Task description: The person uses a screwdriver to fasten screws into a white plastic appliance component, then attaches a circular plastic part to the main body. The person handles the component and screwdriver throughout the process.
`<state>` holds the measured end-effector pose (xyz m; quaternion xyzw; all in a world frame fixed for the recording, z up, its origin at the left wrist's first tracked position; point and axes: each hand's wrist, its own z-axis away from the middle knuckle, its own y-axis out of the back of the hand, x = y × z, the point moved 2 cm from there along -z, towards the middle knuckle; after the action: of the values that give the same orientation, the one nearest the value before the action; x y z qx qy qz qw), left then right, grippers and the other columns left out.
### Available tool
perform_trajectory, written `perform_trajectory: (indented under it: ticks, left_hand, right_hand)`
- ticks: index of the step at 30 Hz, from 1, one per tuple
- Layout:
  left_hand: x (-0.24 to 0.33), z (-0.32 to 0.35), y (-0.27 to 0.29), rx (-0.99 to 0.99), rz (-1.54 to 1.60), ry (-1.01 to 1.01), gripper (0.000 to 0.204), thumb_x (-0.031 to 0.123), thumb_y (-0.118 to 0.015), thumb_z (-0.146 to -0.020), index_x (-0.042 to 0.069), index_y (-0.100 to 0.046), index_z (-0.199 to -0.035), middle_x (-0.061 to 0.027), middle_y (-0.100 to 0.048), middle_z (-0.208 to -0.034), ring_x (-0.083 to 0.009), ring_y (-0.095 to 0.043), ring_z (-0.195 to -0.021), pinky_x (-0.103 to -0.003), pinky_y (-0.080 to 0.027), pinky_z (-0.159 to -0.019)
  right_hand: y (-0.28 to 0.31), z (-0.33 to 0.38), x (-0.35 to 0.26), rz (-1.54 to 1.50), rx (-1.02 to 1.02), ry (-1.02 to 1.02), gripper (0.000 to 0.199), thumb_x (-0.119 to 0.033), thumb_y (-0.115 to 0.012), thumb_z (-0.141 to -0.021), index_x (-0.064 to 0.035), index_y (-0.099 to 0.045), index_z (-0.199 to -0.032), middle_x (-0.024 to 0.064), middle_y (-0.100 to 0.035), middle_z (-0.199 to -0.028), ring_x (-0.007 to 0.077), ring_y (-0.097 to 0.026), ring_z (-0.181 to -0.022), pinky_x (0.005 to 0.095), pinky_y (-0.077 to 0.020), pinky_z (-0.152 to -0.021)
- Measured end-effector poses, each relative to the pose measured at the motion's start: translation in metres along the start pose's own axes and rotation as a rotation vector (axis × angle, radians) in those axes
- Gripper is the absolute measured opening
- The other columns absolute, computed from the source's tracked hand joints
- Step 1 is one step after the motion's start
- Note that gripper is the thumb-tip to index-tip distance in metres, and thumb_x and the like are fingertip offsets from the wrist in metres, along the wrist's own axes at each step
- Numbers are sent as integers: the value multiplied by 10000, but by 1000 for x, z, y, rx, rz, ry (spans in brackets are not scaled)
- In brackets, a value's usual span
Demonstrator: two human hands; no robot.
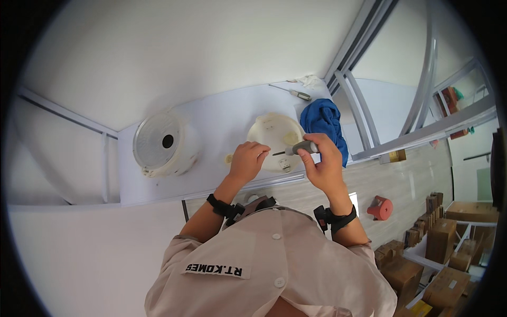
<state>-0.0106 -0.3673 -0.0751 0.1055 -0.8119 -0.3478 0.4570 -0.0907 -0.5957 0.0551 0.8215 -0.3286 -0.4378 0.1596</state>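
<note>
right hand (323,161) clamps a grey-handled screwdriver (300,148) over the cream round casing (274,132) near the table's (222,113) front edge; left hand (247,160), fingers curled, steadies it.

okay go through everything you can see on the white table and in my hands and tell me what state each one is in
right hand: closed around a grey-handled screwdriver
left hand: curled, resting at the cream round housing
cream round housing: lying flat on the white table
round cooker body: tipped on its side, untouched
blue cloth: crumpled
second screwdriver: lying loose at the far edge
</note>
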Motion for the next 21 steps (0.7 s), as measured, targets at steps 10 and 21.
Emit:
perform_trajectory:
  ticks: [10,21]
  left_hand:
    - [18,-4,-27,-205,88,-47,86,156,-779,-981,99,-810,-1037,-76,-796,-957,-306,-719,-924,-453,-529,-908]
    - [24,-5,-50,-199,216,-9,121,158,-812,-947,60,-789,-1014,-106,-786,-955,-332,-721,-926,-451,-559,-837]
  right_hand:
    - [22,10,-2,55,40,27,359,-71,-882,-881,-27,-741,-1208,151,-770,-1090,381,-747,-962,418,-601,-823]
    - [43,29,0,53,114,-42,322,-81,-861,-915,-32,-733,-1206,149,-765,-1087,354,-742,-939,389,-591,-798]
